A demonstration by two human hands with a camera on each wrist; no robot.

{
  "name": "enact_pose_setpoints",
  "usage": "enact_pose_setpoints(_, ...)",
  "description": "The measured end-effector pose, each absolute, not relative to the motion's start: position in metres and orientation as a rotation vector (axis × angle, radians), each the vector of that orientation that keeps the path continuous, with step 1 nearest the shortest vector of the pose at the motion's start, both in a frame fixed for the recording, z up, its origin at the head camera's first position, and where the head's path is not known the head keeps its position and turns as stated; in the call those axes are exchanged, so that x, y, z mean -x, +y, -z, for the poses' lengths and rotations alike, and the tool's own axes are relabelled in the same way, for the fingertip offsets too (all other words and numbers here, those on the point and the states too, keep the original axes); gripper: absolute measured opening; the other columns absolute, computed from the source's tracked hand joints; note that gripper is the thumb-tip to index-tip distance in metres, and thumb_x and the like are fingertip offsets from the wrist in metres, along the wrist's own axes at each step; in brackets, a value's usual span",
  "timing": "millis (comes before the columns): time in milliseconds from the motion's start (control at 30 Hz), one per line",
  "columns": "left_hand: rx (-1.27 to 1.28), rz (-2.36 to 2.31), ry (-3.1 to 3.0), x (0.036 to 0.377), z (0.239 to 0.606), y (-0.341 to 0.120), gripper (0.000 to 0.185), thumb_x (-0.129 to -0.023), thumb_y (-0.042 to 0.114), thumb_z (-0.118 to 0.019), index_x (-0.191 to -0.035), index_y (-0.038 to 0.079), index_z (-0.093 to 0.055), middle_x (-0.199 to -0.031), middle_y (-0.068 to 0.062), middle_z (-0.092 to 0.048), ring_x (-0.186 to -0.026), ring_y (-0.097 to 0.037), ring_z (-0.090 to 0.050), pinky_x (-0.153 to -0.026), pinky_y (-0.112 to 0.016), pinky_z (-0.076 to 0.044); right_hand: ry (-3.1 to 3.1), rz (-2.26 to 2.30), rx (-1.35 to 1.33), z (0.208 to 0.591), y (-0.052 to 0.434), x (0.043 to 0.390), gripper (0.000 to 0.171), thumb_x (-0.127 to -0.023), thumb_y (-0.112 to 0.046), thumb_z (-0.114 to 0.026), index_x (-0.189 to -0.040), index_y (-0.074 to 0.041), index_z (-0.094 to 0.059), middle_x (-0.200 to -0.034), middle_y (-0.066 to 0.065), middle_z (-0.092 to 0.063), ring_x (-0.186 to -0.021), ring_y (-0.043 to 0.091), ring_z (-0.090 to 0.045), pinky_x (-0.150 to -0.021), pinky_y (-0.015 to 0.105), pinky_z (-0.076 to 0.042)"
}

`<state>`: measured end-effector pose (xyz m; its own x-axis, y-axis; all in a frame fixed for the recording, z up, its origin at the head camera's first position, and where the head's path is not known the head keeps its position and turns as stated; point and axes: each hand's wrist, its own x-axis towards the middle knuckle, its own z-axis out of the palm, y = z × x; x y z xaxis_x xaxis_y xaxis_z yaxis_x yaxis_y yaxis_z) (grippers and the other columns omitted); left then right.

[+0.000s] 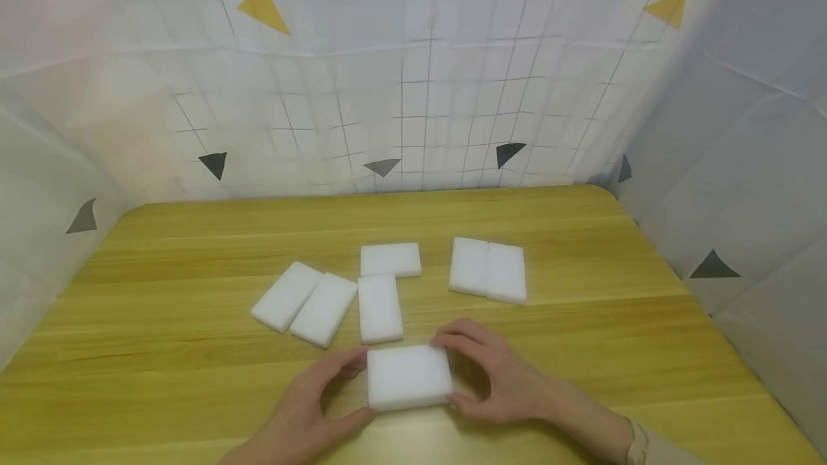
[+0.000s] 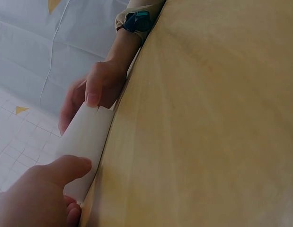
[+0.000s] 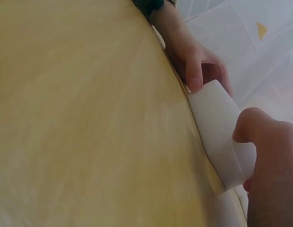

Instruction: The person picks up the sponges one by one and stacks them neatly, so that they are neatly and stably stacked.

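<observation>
Nearest the person, a thick white rectangular block (image 1: pixel 410 377) that looks like melamine sponge lies crosswise, low over the wooden table. My left hand (image 1: pixel 318 399) grips its left end, with the thumb at the near corner and a finger at the far corner. At the opposite end, my right hand (image 1: pixel 500 373) holds the block the same way. In the right wrist view, a seam line runs along the block (image 3: pixel 215 118) near my right thumb. The left wrist view shows a small step at that end of the block (image 2: pixel 84 135).
Just beyond the held block lies an upright white block (image 1: pixel 380 309), touching a crosswise one (image 1: pixel 390 260). Two slanted blocks (image 1: pixel 288 297) lie side by side on the left, and another pair (image 1: pixel 469 265) on the right. A patterned white curtain (image 1: pixel 362 92) hangs behind the table (image 1: pixel 161 379).
</observation>
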<state>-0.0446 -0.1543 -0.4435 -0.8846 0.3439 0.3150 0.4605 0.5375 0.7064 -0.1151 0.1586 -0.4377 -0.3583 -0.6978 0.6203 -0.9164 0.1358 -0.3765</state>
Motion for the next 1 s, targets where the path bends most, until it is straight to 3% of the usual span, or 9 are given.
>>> enact_pose_setpoints(567, 0.65, 1.266, -2.692, 0.0446, 0.4391, -0.1547, 0.067, -0.079, 0.047, -0.082, -0.138, 0.036, -0.052, -0.125, 0.025, -0.059, -0.115, -0.004, -0.06, -0.1, -0.029, -0.053, -2.174, -1.015, -1.572, 0.4366, 0.1583, 0.1139, 0.065, -0.083, -0.03, -0.077, -0.136, 0.0, -0.053, -0.131, 0.006, -0.054, -0.115, 0.016, -0.055, -0.103, 0.024, -0.047)
enact_pose_setpoints(800, 0.702, 1.357, -2.635, 0.0448, 0.4385, -0.1545, 0.069, -0.08, 0.043, -0.082, -0.14, 0.022, -0.055, -0.128, 0.018, -0.06, -0.117, -0.009, -0.062, -0.101, -0.028, -0.053, -2.16, -0.995, -1.595, 0.4371, 0.1573, 0.1148, 0.066, -0.084, -0.031, -0.077, -0.138, -0.001, -0.052, -0.131, 0.006, -0.055, -0.115, 0.017, -0.056, -0.102, 0.026, -0.049)
enact_pose_setpoints(1000, 0.733, 1.334, -2.614, 0.0446, 0.4403, -0.1547, 0.067, -0.081, 0.042, -0.082, -0.14, 0.026, -0.054, -0.128, 0.018, -0.06, -0.116, -0.009, -0.062, -0.1, -0.027, -0.053, -2.17, -0.994, -1.595, 0.4379, 0.1573, 0.1142, 0.068, -0.083, -0.031, -0.078, -0.139, -0.002, -0.052, -0.132, 0.006, -0.055, -0.115, 0.017, -0.056, -0.1, 0.03, -0.052)
